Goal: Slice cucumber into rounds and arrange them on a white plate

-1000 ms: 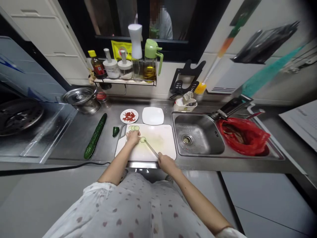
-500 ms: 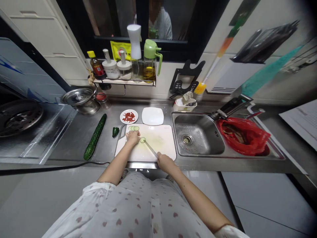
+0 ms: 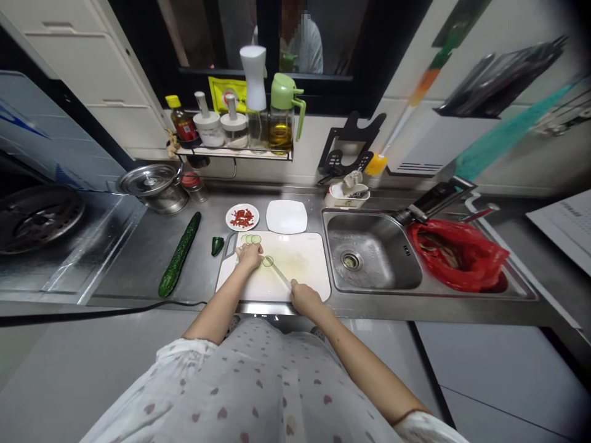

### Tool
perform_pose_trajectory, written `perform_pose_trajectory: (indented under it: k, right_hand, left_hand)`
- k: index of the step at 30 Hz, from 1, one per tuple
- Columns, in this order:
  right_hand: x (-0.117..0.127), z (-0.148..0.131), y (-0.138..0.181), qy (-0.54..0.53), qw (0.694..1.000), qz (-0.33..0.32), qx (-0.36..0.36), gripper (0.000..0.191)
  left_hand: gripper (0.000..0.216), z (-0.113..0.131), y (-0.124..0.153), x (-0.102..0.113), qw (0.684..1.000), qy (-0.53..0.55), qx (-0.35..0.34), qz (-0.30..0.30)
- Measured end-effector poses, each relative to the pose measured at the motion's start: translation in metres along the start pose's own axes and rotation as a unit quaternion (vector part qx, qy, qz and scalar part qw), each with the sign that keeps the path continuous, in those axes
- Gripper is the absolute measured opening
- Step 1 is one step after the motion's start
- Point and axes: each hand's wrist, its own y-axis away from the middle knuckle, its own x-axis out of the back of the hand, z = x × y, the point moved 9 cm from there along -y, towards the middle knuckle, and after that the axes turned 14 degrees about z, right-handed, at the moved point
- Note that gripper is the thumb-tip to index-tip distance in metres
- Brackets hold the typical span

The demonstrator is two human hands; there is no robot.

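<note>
My right hand is wrapped round the handle of a kitchen knife. The blade points up and left across the white cutting board, its tip at a thin round cucumber slice. On the board's left part rests my left hand, fingers bent and drawn together close to that slice; what lies under them is hidden. Just beyond it, several overlapping cucumber slices form a short row. Left of the board are a dark green cucumber end and a long whole cucumber.
Behind the board stand a plate with chopped red pieces and a white square plate. The sink is at right, with a red plastic bag beyond it. A steel pot stands back left, below a condiment shelf.
My right hand and the knife handle have shifted slightly left over the board. My left hand stays almost in place, and the whole view has moved a little.
</note>
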Motion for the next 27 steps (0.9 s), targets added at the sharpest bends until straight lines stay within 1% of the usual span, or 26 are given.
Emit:
perform_pose_trajectory:
  k: [16,27]
  right_hand:
    - [0.008,-0.002,-0.003,0.008,1.000,-0.014,0.005,0.031]
    - [0.020,-0.001,-0.010,0.036,0.999,-0.010,0.034,0.036]
  left_hand:
    - [0.012,0.002,0.001,0.002,1.000,-0.003,-0.004,-0.012]
    - [0.011,0.003,-0.001,0.001,1.000,-0.006,0.000,-0.019]
